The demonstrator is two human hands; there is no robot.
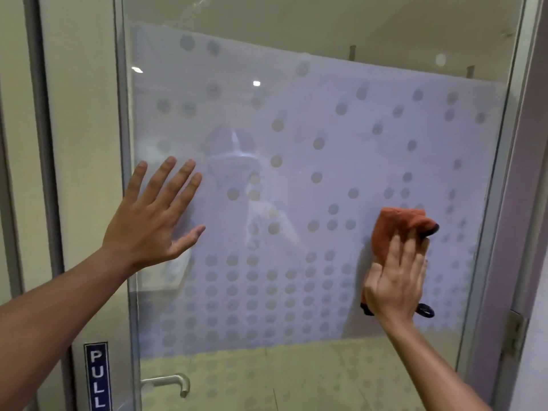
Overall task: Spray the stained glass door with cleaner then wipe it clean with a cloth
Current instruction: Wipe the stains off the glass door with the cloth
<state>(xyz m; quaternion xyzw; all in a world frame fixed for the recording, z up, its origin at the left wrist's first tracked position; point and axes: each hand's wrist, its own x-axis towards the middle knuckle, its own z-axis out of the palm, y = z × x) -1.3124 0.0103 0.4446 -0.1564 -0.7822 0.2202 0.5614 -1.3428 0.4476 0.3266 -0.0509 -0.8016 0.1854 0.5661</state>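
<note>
While the left hand [148, 221] lies flat on the glass door [296, 173] with its fingers [166, 179] spread wide and straight near the door's left edge, the right hand [394, 280] presses an orange cloth [397, 226] against the frosted, dotted panel well to the right, near the hinge side. Its fingers lie fairly straight over the cloth, which bunches up above the fingertips and shows a dark trim below the palm. Below the left fingers, a metal handle [172, 381] sits beside a blue PULL sign [97, 376].
</note>
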